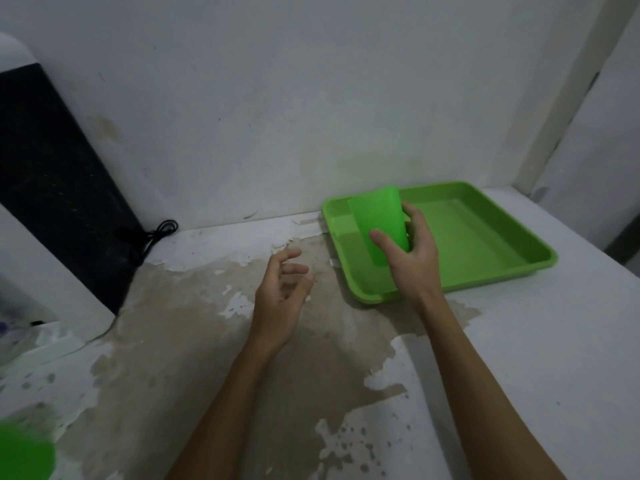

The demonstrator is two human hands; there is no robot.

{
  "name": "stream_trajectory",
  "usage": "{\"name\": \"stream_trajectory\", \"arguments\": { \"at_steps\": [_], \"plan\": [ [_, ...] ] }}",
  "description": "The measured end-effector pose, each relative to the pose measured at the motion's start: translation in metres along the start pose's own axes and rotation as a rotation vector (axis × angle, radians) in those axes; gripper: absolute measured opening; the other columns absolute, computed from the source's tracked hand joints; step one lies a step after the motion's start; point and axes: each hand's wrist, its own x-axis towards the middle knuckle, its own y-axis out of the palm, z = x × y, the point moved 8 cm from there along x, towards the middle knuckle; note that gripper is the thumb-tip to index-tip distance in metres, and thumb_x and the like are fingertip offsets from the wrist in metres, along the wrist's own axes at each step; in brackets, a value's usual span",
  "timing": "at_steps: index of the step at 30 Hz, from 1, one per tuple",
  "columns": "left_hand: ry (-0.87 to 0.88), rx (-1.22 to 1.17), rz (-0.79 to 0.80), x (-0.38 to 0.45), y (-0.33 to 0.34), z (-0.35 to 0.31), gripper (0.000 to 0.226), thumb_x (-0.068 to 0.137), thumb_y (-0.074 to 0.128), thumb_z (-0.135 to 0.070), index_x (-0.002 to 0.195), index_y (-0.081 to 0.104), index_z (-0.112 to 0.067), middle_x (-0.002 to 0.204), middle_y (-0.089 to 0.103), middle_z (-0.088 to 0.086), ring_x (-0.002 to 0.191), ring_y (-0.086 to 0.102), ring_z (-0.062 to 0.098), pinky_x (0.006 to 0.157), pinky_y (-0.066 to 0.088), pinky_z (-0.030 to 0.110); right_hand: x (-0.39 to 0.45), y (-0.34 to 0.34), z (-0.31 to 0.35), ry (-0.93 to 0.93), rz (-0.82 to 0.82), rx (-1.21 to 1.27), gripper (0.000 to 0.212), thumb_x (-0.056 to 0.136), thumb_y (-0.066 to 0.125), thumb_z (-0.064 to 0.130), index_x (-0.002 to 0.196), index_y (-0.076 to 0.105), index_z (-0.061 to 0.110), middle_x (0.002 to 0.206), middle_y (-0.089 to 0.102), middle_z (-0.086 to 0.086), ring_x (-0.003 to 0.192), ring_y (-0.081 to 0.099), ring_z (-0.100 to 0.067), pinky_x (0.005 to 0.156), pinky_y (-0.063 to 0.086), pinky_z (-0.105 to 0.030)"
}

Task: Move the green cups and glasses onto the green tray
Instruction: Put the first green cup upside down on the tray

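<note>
A green plastic cup [377, 220] is gripped in my right hand [412, 258], thumb on its near side and fingers behind it. The cup is tilted and held over the left part of the green tray [512, 244], which lies on the counter against the back wall. I cannot tell whether the cup touches the tray floor. My left hand [280, 299] hovers over the worn counter to the left of the tray, fingers loosely curled and apart, holding nothing. Another green object [24, 452], blurred, shows at the bottom left corner.
A white appliance with a black panel [59, 188] stands at the left, its black cord [156, 237] coiled by the wall. The counter [346, 358] has peeling white paint and a brown worn patch. A wall corner [568, 109] rises at the right.
</note>
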Motion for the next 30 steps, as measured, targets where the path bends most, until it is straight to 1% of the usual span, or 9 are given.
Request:
{"name": "stream_trajectory", "arguments": {
  "at_steps": [3,7,9,11,15,18,23,26,30],
  "plan": [
    [-0.004,0.01,0.01,0.0,0.001,0.005,0.035,0.095,0.068,-0.009,0.123,0.059,-0.028,0.1,0.069,0.003,0.084,0.066,0.013,0.075,0.056,0.024,0.007,-0.006,-0.003,0.006,-0.032,-0.09,0.049,0.086,0.08,0.022,0.131,0.061,0.019,0.101,0.064,0.017,0.081,0.062,0.017,0.067,0.047,-0.003],
    [-0.001,0.018,0.019,0.0,0.0,0.009,0.035,0.095,0.068,-0.01,0.118,0.059,-0.035,0.097,0.069,0.004,0.082,0.067,0.014,0.074,0.057,0.026,0.012,-0.02,-0.003,0.017,-0.078,-0.219,0.057,0.078,0.087,0.031,0.127,0.061,0.016,0.109,0.064,0.003,0.096,0.063,-0.012,0.065,0.043,0.0],
    [-0.003,0.023,0.025,0.002,0.0,0.01,0.035,0.095,0.069,-0.01,0.117,0.06,-0.035,0.096,0.069,0.005,0.081,0.067,0.013,0.073,0.055,0.024,0.013,-0.027,0.001,0.01,-0.097,-0.28,0.061,0.074,0.09,0.035,0.123,0.061,0.014,0.112,0.064,0.0,0.099,0.061,-0.016,0.065,0.041,0.002],
    [-0.006,0.034,0.034,0.004,0.0,0.011,0.032,0.095,0.069,-0.01,0.118,0.061,-0.031,0.096,0.069,0.005,0.081,0.067,0.013,0.073,0.055,0.025,0.014,-0.033,0.006,-0.002,-0.117,-0.333,0.062,0.071,0.091,0.04,0.118,0.06,0.013,0.109,0.064,0.001,0.097,0.06,-0.016,0.067,0.041,-0.003],
    [-0.003,0.025,0.027,0.005,-0.002,0.013,0.031,0.094,0.069,-0.01,0.117,0.061,-0.028,0.094,0.07,0.006,0.082,0.069,0.019,0.074,0.057,0.029,0.01,-0.035,0.017,-0.046,-0.16,-0.407,0.061,0.069,0.088,0.052,0.113,0.065,0.017,0.107,0.068,0.003,0.1,0.065,-0.017,0.083,0.053,-0.03],
    [-0.005,0.025,0.029,0.007,-0.003,0.013,0.03,0.094,0.069,-0.01,0.117,0.062,-0.029,0.093,0.069,0.004,0.082,0.068,0.017,0.077,0.058,0.034,0.007,-0.03,0.027,-0.082,-0.157,-0.484,0.062,0.071,0.083,0.058,0.116,0.068,0.019,0.117,0.07,0.0,0.11,0.063,-0.017,0.093,0.052,-0.035],
    [-0.008,0.009,0.013,0.008,-0.004,0.015,0.025,0.095,0.069,-0.009,0.116,0.064,-0.022,0.09,0.067,0.0,0.082,0.067,0.015,0.075,0.057,0.028,0.005,-0.02,0.038,-0.062,-0.069,-0.642,0.074,0.068,0.086,0.054,0.128,0.054,0.025,0.121,0.068,-0.006,0.113,0.062,-0.028,0.086,0.049,-0.037],
    [-0.003,0.031,0.018,0.008,-0.005,0.017,0.02,0.095,0.068,-0.01,0.111,0.067,-0.022,0.088,0.065,0.0,0.081,0.065,0.015,0.076,0.057,0.028,0.003,-0.012,0.04,-0.031,0.028,-0.743,0.081,0.067,0.087,0.05,0.133,0.047,0.025,0.112,0.066,-0.011,0.108,0.062,-0.034,0.086,0.053,-0.044],
    [0.006,0.041,0.024,0.009,-0.005,0.017,0.019,0.096,0.068,-0.008,0.109,0.067,-0.022,0.086,0.064,0.003,0.077,0.064,0.013,0.072,0.056,0.026,-0.001,0.0,0.038,-0.032,0.102,-0.836,0.08,0.068,0.087,0.05,0.132,0.046,0.025,0.096,0.055,-0.003,0.101,0.062,-0.035,0.085,0.052,-0.045]
  ]
}}
